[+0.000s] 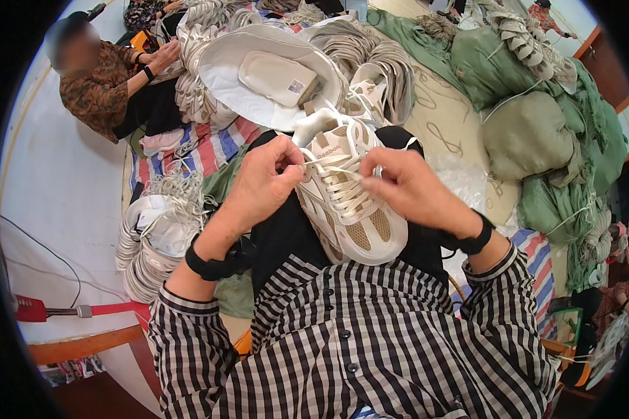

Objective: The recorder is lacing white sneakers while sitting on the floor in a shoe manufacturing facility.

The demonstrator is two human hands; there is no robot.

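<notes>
A large white sack [244,91] lies open just beyond the knees, with a cream insole [278,77] resting on it. Stacks of more insoles [147,251] sit at the left beside a loose heap of white laces [175,190], all on a striped plastic sheet [210,150]. Bulging green bags [528,133] pile up at the right, with strings of shoe parts draped over them. Another person [108,77] in a patterned top sits at the far left, hands busy with their own pieces. A red-handled tool [56,309] lies on the pale floor at the lower left.

The white and beige sneaker [346,199] rests on the lap, toe pointing toward the wearer, tongue away. Nothing blocks the view of it except the 2 hands over its upper eyelets.

The left hand [262,183] curls in from the left, thumb and forefinger pinched on a white lace [328,167] at the top of the shoe. The right hand [412,188] comes in from the right, fingers closed on the other end of the same lace, knuckles up. Both wrists wear black bands, and checked sleeves cover the forearms
</notes>
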